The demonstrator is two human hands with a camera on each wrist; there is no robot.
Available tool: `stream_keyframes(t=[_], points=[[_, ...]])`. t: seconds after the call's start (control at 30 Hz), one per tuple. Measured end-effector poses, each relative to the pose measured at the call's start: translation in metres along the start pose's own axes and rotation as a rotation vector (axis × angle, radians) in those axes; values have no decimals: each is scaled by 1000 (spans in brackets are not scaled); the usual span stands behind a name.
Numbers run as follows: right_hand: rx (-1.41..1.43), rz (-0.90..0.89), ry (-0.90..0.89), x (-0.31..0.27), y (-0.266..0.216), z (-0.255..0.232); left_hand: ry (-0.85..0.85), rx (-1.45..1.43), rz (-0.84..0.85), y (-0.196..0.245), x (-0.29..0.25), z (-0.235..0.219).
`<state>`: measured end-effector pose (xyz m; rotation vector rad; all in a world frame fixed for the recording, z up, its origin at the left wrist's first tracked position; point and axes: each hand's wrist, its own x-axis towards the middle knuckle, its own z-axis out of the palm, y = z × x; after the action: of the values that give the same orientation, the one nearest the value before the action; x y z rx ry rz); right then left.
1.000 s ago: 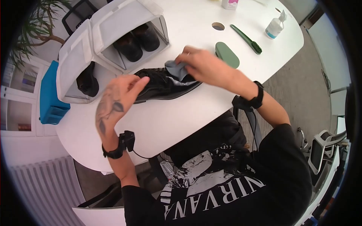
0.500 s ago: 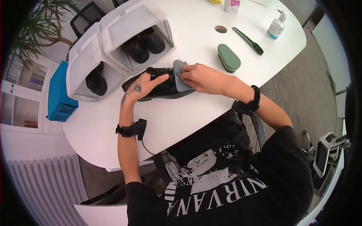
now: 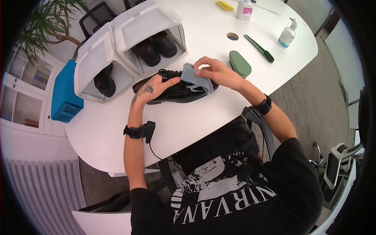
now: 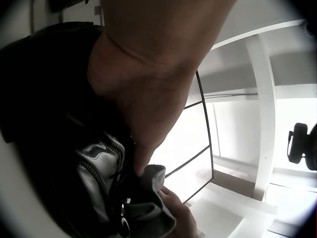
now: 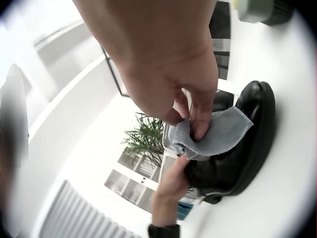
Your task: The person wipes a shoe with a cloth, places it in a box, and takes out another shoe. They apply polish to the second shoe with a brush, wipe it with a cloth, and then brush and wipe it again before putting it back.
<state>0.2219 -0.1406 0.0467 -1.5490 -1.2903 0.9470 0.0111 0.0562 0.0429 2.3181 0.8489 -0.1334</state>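
Observation:
A black lace-up shoe [image 3: 178,95] lies on the white table, its laces partly showing. My left hand [image 3: 150,89] grips its rear part, thumb stretched along the upper toward the cloth; the other fingers are hidden. Draped over the front part is a grey-blue cloth [image 3: 197,81], which my right hand [image 3: 221,74] pinches by its upper edge. The right wrist view shows thumb and fingers of the right hand [image 5: 168,69] closed on the bunched cloth [image 5: 225,133]. In the left wrist view, the left hand [image 4: 143,99] lies against the dark shoe [image 4: 91,168].
Behind the shoe stand two white boxes [image 3: 147,21] with dark shoes inside, and a blue box [image 3: 66,92] is at the left. To the right are a green oval brush [image 3: 240,64], a long green brush [image 3: 259,48], a spray bottle [image 3: 288,36] and a white-pink bottle [image 3: 245,10].
My left hand has come from in front of the shoe onto its rear part. The cloth shifted along the shoe with my right hand, which now sits slightly farther right than half a second ago.

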Motion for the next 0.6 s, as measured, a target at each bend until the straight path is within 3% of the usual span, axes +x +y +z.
stream_keyframes(t=[0.03, 0.07, 0.17, 0.2, 0.33, 0.43, 0.47, 0.6], points=[[70, 127, 24, 1, 0, -1, 15, -5, 10, -5, 2, 3], [-147, -148, 71, 4, 9, 6, 31, -9, 22, -9, 5, 6], [-468, -312, 74, -3, 15, 9, 52, -39, 66, -12, 7, 7], [-432, -311, 68, -8, 4, 12, 56, -56, 77, -12, 5, 8], [-755, -324, 14, -8, 8, 10, 110, -111, 173, 2, -9, 5], [-759, -368, 73, -22, 5, 12, 119, -102, 188, -14, 6, 13], [-763, -254, 27, -24, -8, 12, 118, -108, 192, -11, 3, 11], [-765, -354, 19, 4, 13, 2, 74, -91, 152, 2, -8, 4]])
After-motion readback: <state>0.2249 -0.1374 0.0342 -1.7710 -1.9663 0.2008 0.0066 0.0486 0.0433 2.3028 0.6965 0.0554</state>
